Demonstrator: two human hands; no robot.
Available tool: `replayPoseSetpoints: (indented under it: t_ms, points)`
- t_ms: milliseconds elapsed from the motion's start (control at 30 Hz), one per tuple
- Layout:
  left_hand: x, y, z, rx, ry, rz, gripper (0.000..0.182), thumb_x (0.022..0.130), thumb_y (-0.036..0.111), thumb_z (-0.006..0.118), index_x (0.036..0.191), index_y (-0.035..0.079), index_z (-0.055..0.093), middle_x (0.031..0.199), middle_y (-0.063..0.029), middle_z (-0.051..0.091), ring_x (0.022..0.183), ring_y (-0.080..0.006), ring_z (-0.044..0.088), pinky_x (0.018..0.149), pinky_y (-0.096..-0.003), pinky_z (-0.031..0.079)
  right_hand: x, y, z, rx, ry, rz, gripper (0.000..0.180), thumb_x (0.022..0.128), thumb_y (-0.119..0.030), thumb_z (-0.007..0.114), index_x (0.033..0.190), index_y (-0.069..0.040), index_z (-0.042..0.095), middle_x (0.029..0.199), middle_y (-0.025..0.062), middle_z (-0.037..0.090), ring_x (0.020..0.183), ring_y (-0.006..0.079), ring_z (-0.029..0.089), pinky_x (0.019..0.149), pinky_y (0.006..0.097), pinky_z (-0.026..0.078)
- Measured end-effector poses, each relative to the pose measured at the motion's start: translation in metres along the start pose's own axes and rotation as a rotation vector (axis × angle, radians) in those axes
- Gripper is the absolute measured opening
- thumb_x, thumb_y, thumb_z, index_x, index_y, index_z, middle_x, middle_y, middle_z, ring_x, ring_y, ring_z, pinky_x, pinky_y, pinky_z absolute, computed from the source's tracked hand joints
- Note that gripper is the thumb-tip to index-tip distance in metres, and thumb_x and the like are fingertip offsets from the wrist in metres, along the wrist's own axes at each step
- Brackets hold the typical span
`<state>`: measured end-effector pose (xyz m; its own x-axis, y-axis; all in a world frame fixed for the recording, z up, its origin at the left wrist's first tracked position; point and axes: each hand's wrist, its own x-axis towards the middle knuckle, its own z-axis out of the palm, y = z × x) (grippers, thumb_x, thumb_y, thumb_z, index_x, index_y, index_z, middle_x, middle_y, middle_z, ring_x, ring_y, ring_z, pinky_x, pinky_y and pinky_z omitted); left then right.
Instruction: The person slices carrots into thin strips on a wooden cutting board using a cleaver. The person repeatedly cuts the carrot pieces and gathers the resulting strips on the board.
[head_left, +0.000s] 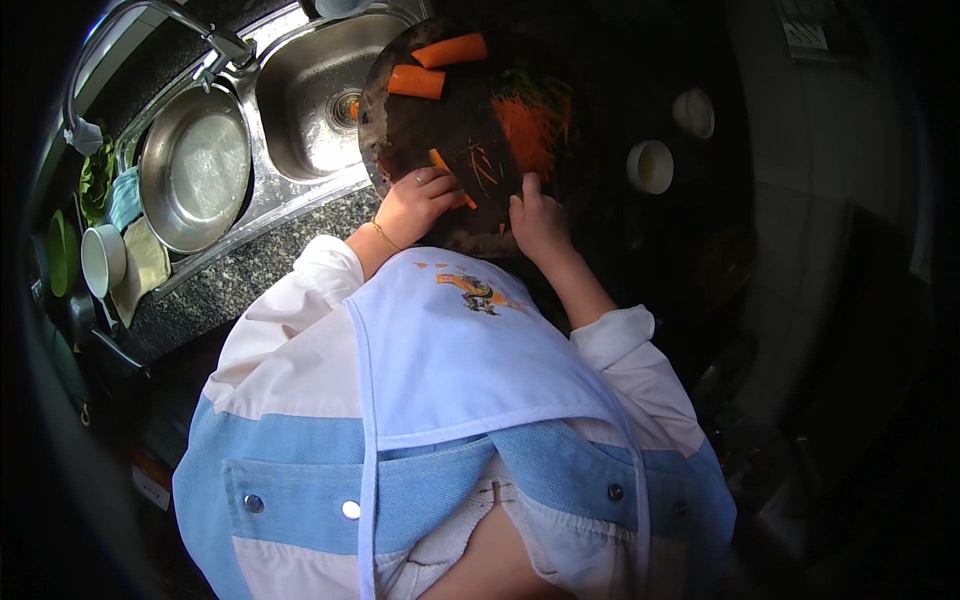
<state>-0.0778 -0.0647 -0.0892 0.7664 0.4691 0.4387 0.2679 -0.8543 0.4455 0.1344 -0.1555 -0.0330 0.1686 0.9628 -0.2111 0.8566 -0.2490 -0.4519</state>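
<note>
My left hand (421, 201), with a ring and a bracelet, rests on a carrot piece (438, 160) on the dark round chopping board (450, 127). Thin carrot strips (481, 166) lie just right of it. My right hand (538, 217) is closed at the board's right part; whatever it grips is too dark to make out, and no blade shows clearly. Beyond its fingertips lies a heap of shredded carrot (528, 133), with green shreds (534, 86) at its far side. Two thick carrot chunks (450, 51) lie at the board's far left edge.
A steel sink (300, 67) with a faucet (229, 49) adjoins the board at left, a metal basin (196, 169) on its left side. A white bowl (103, 261) and cloth (144, 262) lie farther left. Two small white bowls (650, 166) stand at right.
</note>
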Motion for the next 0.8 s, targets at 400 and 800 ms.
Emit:
replayPoseSetpoints:
  t_ms: [400, 800]
  points:
    - [0.000, 0.000, 0.000, 0.005, 0.047, 0.026, 0.031, 0.070, 0.006, 0.066, 0.101, 0.010, 0.072, 0.107, -0.0052, 0.068, 0.102, -0.0252, 0.064, 0.086, -0.0358, 0.055, -0.044, -0.025, 0.001, -0.064, -0.209, -0.028, 0.028, 0.091, -0.013, 0.052, 0.117, -0.005, 0.045, 0.088, 0.0202, 0.069, 0.076, 0.0428, 0.068, 0.066, 0.0529, 0.055]
    - [0.000, -0.003, 0.000, -0.044, 0.015, -0.012, 0.025, 0.071, 0.007, 0.064, 0.096, 0.010, 0.070, 0.104, -0.0045, 0.068, 0.102, -0.0247, 0.063, 0.086, -0.0357, 0.055, 0.003, -0.028, 0.010, 0.039, -0.174, -0.014, 0.031, 0.096, -0.015, 0.049, 0.123, -0.001, 0.042, 0.082, 0.0240, 0.068, 0.076, 0.0434, 0.068, 0.067, 0.0537, 0.054]
